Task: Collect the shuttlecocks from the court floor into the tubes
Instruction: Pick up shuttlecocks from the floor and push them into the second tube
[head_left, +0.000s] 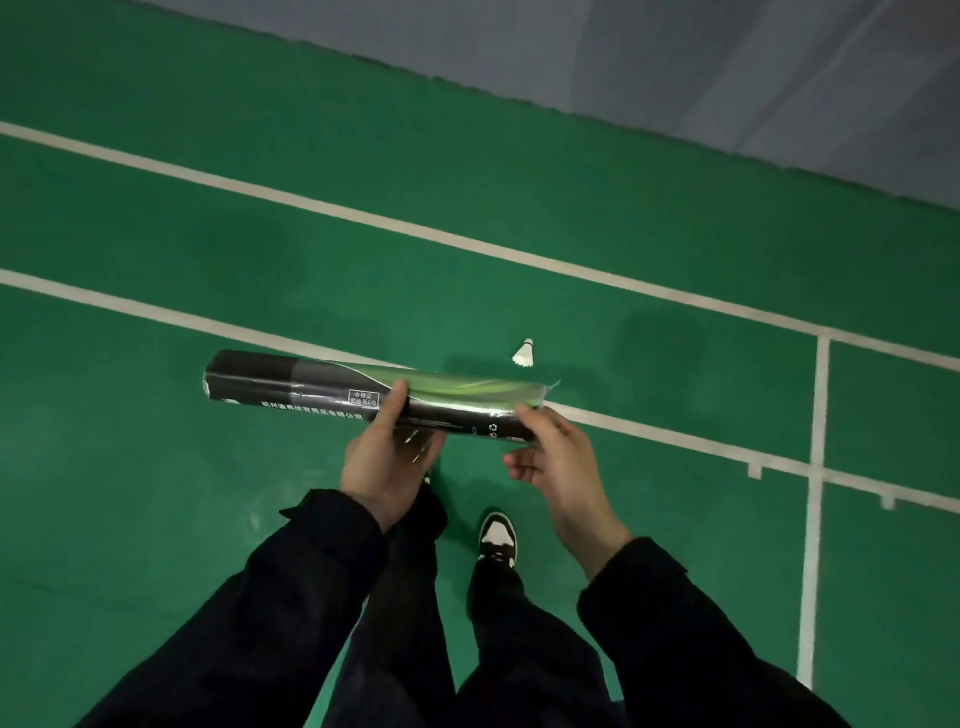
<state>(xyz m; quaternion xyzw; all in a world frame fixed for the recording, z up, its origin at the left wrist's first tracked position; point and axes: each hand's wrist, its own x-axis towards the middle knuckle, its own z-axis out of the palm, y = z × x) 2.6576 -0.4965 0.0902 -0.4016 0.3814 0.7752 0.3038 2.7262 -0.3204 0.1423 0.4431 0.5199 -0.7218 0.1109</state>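
Note:
A black and green shuttlecock tube (311, 387) lies level across the view at waist height. My left hand (387, 457) grips it around the middle, thumb on top. My right hand (558, 460) is at the tube's right end, thumb and fingertips touching its rim, the other fingers spread. Whether anything is inside the tube is hidden. One white shuttlecock (523, 354) lies on the green court floor (156, 493) just beyond the tube's right end, cork pointing away from me.
White court lines (363, 218) run diagonally across the floor, and another line (813, 493) crosses them at the right. A grey floor area (727, 67) borders the court at the top. My black and white shoe (497, 538) stands below the hands.

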